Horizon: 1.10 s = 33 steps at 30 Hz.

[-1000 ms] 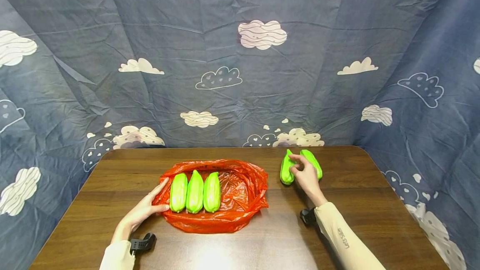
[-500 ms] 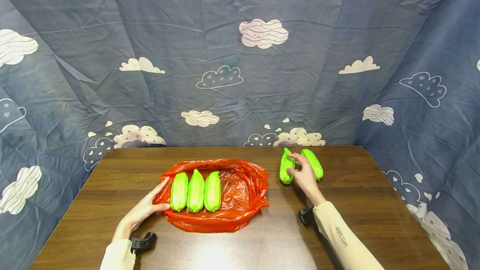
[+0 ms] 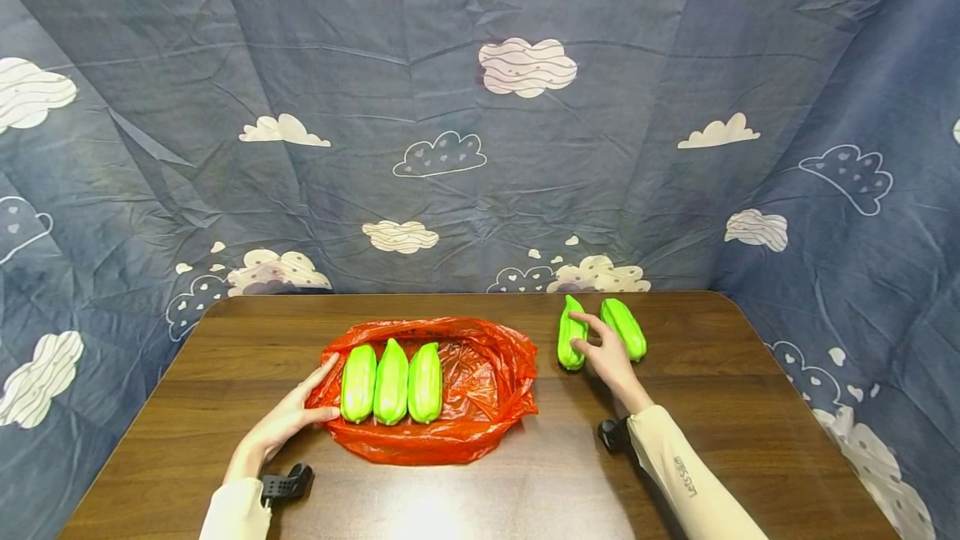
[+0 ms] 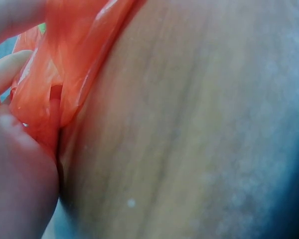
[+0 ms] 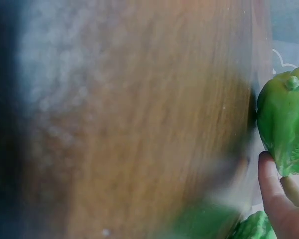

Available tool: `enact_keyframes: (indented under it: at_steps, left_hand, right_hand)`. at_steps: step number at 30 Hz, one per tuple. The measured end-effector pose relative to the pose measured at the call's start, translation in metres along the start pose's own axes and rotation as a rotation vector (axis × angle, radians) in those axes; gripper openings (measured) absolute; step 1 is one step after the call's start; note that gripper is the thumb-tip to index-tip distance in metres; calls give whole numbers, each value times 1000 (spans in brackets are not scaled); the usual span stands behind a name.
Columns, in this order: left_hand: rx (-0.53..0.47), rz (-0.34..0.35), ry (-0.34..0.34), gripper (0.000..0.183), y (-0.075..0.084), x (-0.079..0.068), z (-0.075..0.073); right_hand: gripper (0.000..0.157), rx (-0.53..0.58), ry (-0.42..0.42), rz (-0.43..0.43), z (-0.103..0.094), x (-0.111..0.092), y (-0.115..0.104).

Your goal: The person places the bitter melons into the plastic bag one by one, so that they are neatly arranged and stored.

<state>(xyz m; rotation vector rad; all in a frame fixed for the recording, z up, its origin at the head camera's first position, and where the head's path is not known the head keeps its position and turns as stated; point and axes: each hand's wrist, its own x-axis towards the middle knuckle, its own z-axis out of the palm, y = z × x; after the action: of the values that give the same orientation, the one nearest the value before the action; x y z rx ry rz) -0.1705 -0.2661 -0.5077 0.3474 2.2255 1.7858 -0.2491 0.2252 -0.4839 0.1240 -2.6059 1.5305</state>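
In the head view, three bright green, ribbed, gourd-like vegetables [image 3: 391,386] lie side by side in an opened red plastic bag [image 3: 480,390]. My left hand [image 3: 285,419] holds the bag's left end; in the left wrist view its crumpled plastic [image 4: 82,55] lies between thumb and fingers. To the right of the bag, a green gourd [image 3: 570,352] with a pointed top lies on the table. My right hand [image 3: 609,357] is at its right side, index finger reaching over it and thumb lower down. In the right wrist view, a fingertip [image 5: 265,162] meets the gourd's edge.
Another green gourd [image 3: 624,330] lies just right of my right hand, slanted. The brown wooden table [image 3: 525,482] has a rounded far edge, with a dark cloud-patterned curtain [image 3: 442,207] hanging behind it. Black wrist cameras [image 3: 285,486] sit at both wrists.
My right fingers have come onto the pointed gourd, which has shifted and turned slightly to the left. The left hand and the bag with its three gourds stay as they were.
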Motion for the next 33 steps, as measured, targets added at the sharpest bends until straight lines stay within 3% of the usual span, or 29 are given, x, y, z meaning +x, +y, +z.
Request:
enact_keyframes:
  at_steps: [20,33]
  left_hand:
    - [11,-34,0,83,2,-1,-1]
    - [-6,-27,-3,84,1,0,0]
  right_hand:
    - [49,73,-7,28,-5,-9,-13]
    - [49,91,-14,-13,-6,-13,-26]
